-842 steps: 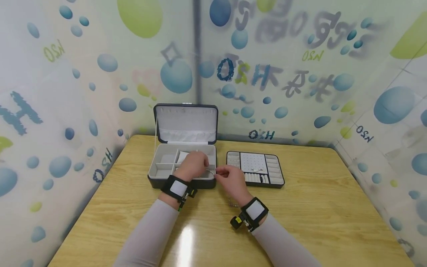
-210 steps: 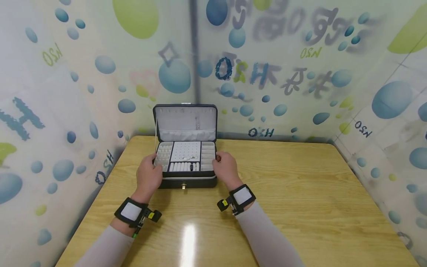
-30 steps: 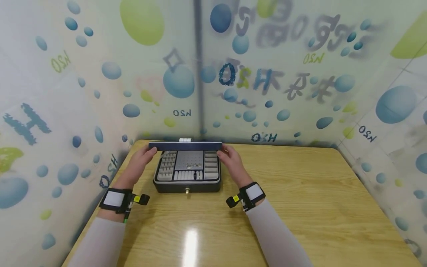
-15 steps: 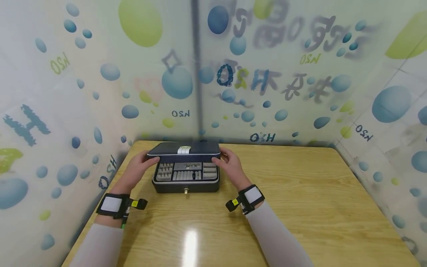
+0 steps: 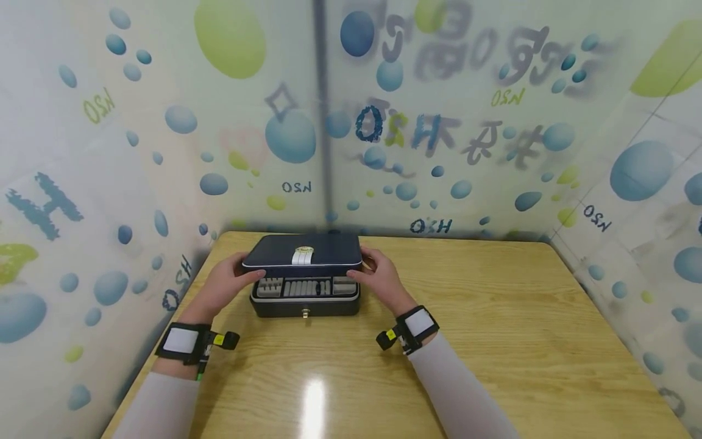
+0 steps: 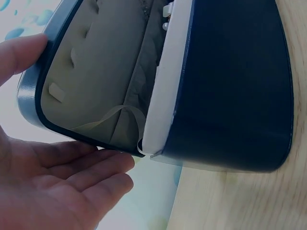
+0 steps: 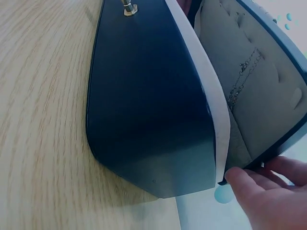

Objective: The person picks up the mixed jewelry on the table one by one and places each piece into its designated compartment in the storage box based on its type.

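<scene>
A dark navy jewelry box (image 5: 334,308) stands on the table, its lid (image 5: 334,250) tilted partway down over it. My left hand (image 5: 222,285) holds the lid's left end, thumb at the front edge and fingers along the side. At the right end my right hand (image 5: 386,281) holds the lid in the same manner. Under the lid, the front of a grey compartment tray (image 5: 307,287) shows, with a row of ring rolls; its rear is hidden. In the right wrist view, a chain necklace (image 7: 244,76) hangs inside the lid. The left wrist view shows a ribbon (image 6: 127,109) joining lid and box.
The wooden table (image 5: 493,341) extends right and toward me. Behind it rises a wall (image 5: 466,91) patterned with blue and green drops, close to the box's back. A gold clasp (image 5: 305,313) is on the box's front. Each wrist wears a black strap with a small camera.
Over the last second both hands have brought the lid down and forward from upright. Earlier, the compartment tray lay on the table at right; it was then set into the box.
</scene>
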`<state>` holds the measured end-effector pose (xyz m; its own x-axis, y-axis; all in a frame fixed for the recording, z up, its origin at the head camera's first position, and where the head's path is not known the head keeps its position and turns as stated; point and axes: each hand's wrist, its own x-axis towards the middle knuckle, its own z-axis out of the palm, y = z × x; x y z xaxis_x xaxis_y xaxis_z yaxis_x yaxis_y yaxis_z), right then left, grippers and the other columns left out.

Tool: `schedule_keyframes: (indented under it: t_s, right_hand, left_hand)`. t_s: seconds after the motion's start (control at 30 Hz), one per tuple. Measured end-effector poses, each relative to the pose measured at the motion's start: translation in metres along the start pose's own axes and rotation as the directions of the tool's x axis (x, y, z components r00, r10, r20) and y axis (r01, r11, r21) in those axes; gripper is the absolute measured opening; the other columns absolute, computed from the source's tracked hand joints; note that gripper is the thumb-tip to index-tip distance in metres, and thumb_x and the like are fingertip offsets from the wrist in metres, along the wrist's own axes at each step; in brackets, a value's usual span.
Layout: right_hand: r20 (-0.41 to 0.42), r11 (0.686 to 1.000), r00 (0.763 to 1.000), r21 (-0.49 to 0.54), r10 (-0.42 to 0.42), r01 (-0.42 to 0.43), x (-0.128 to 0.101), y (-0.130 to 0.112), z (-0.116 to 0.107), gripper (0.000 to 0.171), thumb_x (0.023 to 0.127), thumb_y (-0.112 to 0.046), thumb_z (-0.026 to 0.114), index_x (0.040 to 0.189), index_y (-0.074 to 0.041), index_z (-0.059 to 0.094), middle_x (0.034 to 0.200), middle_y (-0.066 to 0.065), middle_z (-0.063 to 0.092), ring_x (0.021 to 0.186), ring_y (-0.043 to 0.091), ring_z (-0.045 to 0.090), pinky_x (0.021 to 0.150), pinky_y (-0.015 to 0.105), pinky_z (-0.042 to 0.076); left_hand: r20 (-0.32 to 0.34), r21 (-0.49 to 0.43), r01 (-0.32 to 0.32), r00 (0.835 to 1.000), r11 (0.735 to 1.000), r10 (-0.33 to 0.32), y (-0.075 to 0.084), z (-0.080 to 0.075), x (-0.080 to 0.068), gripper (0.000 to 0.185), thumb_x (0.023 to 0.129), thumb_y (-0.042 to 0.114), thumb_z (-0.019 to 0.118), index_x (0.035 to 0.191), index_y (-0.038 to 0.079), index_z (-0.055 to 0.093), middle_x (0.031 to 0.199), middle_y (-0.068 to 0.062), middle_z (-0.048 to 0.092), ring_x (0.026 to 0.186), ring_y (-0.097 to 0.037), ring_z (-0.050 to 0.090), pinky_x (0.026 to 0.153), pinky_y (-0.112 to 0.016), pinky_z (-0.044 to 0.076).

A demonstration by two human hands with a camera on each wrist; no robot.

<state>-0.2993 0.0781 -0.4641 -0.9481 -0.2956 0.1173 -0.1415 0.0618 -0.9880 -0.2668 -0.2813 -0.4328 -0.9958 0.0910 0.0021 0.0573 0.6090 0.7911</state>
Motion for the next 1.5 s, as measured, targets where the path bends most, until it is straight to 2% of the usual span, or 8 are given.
schedule_keyframes:
  t_s: [0.13, 0.33, 0.57, 0.77, 1.0, 1.23, 1.5]
  right_hand:
    - [0.024, 1.000, 1.000, -0.023, -0.016, 0.017, -0.001, 0.002, -0.003, 0.071, 0.096, -0.006, 0.076, 0.158, 0.002, 0.042, 0.165, 0.022, 0.041, 0.158, 0.035, 0.039, 0.119, 0.040, 0.044]
    - [0.044, 0.996, 0.998, -0.081, -0.044, 0.047, -0.004, 0.007, -0.007, 0.074, 0.094, -0.009, 0.080, 0.158, 0.000, 0.044, 0.165, 0.020, 0.043, 0.157, 0.036, 0.039, 0.123, 0.046, 0.040]
    - [0.050, 0.988, 0.998, -0.143, -0.043, 0.050, -0.006, 0.012, -0.008, 0.076, 0.091, -0.010, 0.083, 0.157, -0.001, 0.046, 0.164, 0.019, 0.045, 0.156, 0.038, 0.041, 0.123, 0.051, 0.040]
    - [0.051, 0.979, 0.998, -0.196, -0.041, 0.050, -0.008, 0.014, -0.008, 0.080, 0.088, -0.012, 0.087, 0.157, -0.003, 0.047, 0.163, 0.018, 0.047, 0.155, 0.038, 0.043, 0.123, 0.051, 0.041]
    - [0.043, 0.957, 0.998, -0.287, -0.039, 0.050, -0.008, 0.015, -0.008, 0.083, 0.083, -0.015, 0.091, 0.155, -0.004, 0.050, 0.157, 0.015, 0.053, 0.150, 0.035, 0.049, 0.121, 0.049, 0.043]
    - [0.060, 0.905, 0.998, -0.422, -0.025, 0.048, -0.009, 0.012, -0.009, 0.083, 0.079, -0.019, 0.094, 0.151, -0.005, 0.055, 0.149, 0.013, 0.058, 0.141, 0.036, 0.056, 0.118, 0.049, 0.048]
    - [0.069, 0.882, 0.998, -0.469, -0.005, 0.037, -0.010, 0.007, -0.008, 0.085, 0.077, -0.019, 0.096, 0.151, -0.006, 0.056, 0.150, 0.013, 0.058, 0.141, 0.037, 0.057, 0.118, 0.049, 0.048]
  left_hand:
    - [0.004, 0.028, 0.006, 1.000, 1.000, -0.006, -0.004, 0.001, 0.001, 0.081, 0.102, 0.043, 0.069, 0.159, -0.005, 0.038, 0.147, -0.029, 0.059, 0.128, -0.040, 0.062, 0.108, -0.055, 0.052]
    - [-0.001, 0.077, -0.008, 1.000, 0.997, 0.008, -0.007, 0.003, -0.003, 0.080, 0.099, 0.042, 0.073, 0.157, -0.004, 0.043, 0.144, -0.027, 0.062, 0.118, -0.035, 0.063, 0.100, -0.047, 0.054]
    - [-0.001, 0.133, -0.013, 1.000, 0.991, 0.013, -0.009, 0.004, -0.005, 0.084, 0.096, 0.044, 0.075, 0.157, -0.005, 0.043, 0.152, -0.030, 0.055, 0.134, -0.044, 0.057, 0.113, -0.061, 0.048]
    - [0.013, 0.144, -0.013, 1.000, 0.990, 0.011, -0.011, 0.006, -0.007, 0.088, 0.094, 0.043, 0.078, 0.156, -0.008, 0.043, 0.156, -0.033, 0.051, 0.144, -0.050, 0.051, 0.118, -0.062, 0.043]
    - [0.028, 0.155, -0.025, 0.999, 0.988, 0.021, -0.013, 0.005, -0.009, 0.089, 0.092, 0.042, 0.080, 0.155, -0.010, 0.043, 0.156, -0.034, 0.050, 0.145, -0.052, 0.049, 0.118, -0.061, 0.043]
    - [0.042, 0.196, -0.006, 0.999, 0.981, -0.002, -0.016, 0.007, -0.008, 0.093, 0.088, 0.043, 0.083, 0.155, -0.008, 0.044, 0.156, -0.033, 0.051, 0.145, -0.053, 0.049, 0.117, -0.062, 0.044]
    - [0.050, 0.214, -0.026, 0.999, 0.976, 0.016, -0.014, 0.007, -0.009, 0.090, 0.086, 0.042, 0.085, 0.152, -0.008, 0.048, 0.150, -0.032, 0.058, 0.139, -0.052, 0.055, 0.112, -0.063, 0.048]
